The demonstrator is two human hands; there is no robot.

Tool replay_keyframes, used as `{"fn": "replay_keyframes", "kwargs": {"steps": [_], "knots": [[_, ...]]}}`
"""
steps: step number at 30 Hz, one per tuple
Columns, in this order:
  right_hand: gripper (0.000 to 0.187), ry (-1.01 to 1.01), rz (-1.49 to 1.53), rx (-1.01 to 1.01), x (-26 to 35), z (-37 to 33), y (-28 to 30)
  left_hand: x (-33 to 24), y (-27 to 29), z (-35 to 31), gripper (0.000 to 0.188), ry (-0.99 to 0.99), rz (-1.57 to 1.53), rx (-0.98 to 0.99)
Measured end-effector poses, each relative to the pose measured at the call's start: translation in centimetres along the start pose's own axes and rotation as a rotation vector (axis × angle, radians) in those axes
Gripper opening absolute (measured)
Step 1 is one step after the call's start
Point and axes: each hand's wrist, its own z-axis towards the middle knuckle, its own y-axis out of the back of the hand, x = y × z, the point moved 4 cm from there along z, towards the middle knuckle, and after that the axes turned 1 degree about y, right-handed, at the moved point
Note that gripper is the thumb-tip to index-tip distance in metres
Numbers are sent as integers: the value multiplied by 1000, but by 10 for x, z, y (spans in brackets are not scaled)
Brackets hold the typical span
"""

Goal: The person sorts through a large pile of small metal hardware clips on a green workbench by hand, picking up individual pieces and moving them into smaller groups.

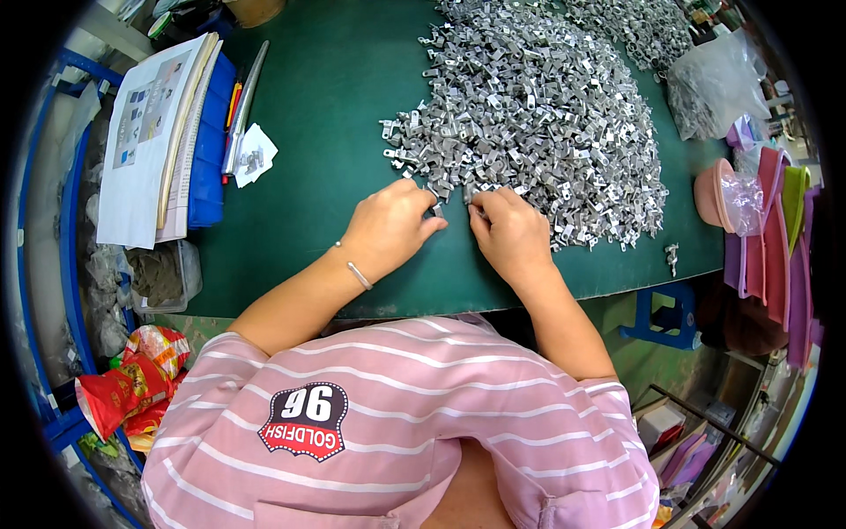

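Observation:
A large heap of small silver metal brackets (pixel 546 123) covers much of the green tabletop (pixel 326 115). At its near edge, my left hand (pixel 389 220) is closed, with a small metal bracket (pixel 437 210) pinched between thumb and fingers. A short gap away, my right hand (pixel 515 234) is curled with its fingertips together on another small bracket (pixel 470 194) by the heap's lower border. Its grip is partly hidden by the fingers. On my left wrist is a thin metal bangle (pixel 359 275).
Left are a blue bin (pixel 208 150) with papers (pixel 145 145), pens and a white scrap (pixel 256 155) with small parts. Right stand a pink tub (pixel 712 196), a clear plastic bag (pixel 718 84) and coloured trays (pixel 771 238). A blue stool (pixel 663 317) is below the table edge.

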Motion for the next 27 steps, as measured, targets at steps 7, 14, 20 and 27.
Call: {"fn": "replay_keyframes", "kwargs": {"steps": [7,14,20,27], "knots": [[11,-90,217,129,1,0,9,0,-3,-5,16,-35,-115,38],[10,-47,104,52,2,9,1,9,-1,-15,11,361,-1119,252],[7,-21,388,134,-4,-20,9,24,-1,-16,8,504,-1402,238],[10,-137,420,91,-13,-33,21,-7,-5,12,10,-56,-93,-8]]}}
